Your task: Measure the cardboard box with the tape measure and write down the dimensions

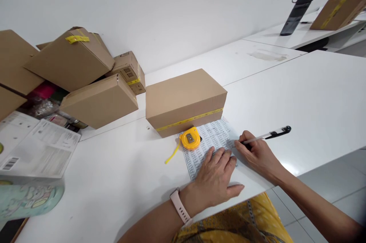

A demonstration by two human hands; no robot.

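A sheet of paper (210, 133) covered in rows of small handwriting lies on the white table. My left hand (216, 174) rests flat across its lower part, fingers spread. In my right hand (256, 155) is a pen (267, 136) with a black cap on its rear end, its tip down by the paper's right edge. A yellow tape measure (190, 138) sits on the paper's upper left, its yellow strap trailing onto the table. Just behind stands a closed cardboard box (185, 96) with yellow tape along its side, covering part of the paper's far edge.
Several cardboard boxes (100, 100) are piled at the left. Nearer me are a white printed package (42, 147) and a pale green bottle (31, 199). At the far right stand a dark water bottle (296, 14) and another taped carton (337, 10). A white wall runs behind the table.
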